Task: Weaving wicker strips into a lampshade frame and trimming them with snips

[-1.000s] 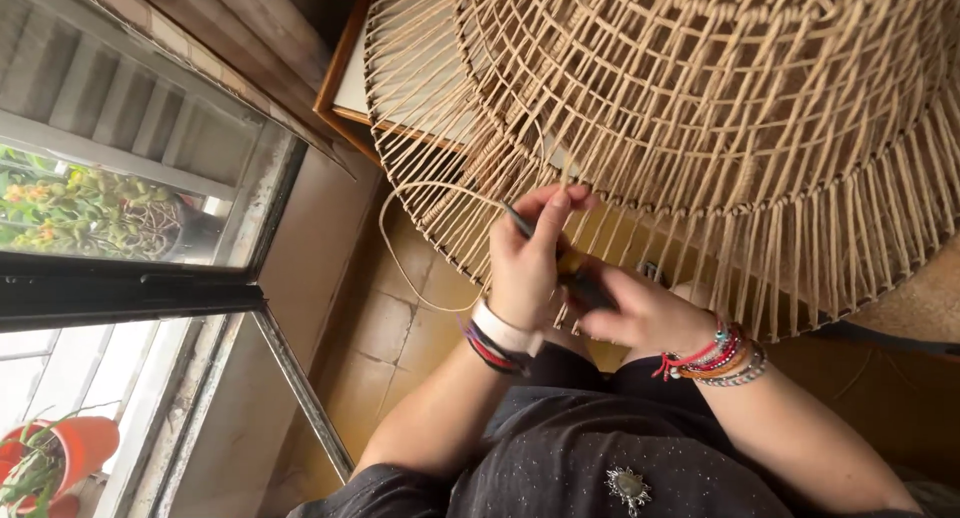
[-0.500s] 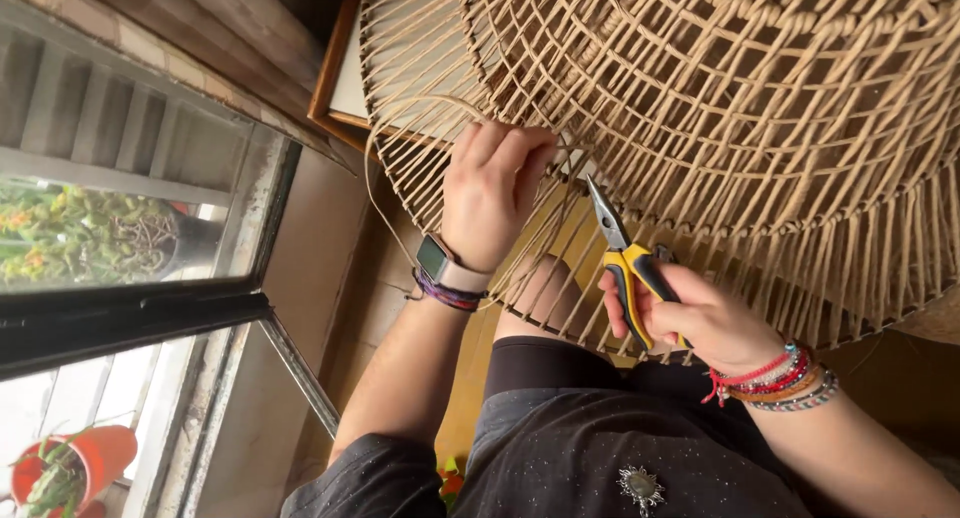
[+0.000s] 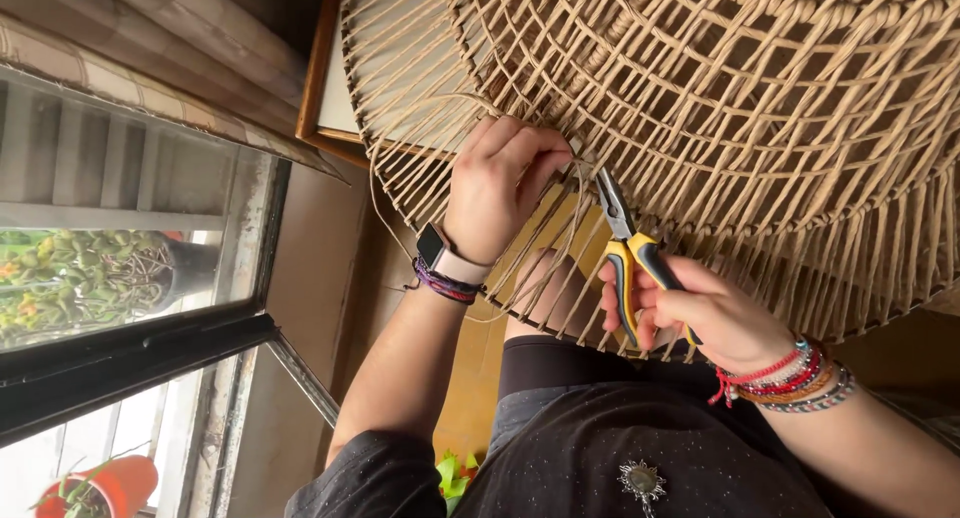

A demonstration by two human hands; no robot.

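Two hands work at the rim of a large woven rattan basket. Left hand, grip pinching a loose rattan strand against the weave. Right hand, below the rim, fingers wrapped around yellow-handled pliers, nose touching the weave.

The floor carries everything here: ochre tiles with dark joints, seen in the gap between the person's forearm and body. A small crumpled scrap of green and yellow lies on it, close against the dark clothing. The wicker shade does not sit on the tiles where it can be seen; its fringed lower edge of loose cane ends rests across the person's bare knee and dark lap. A wooden frame stands behind the shade; whether its foot touches the floor cannot be told
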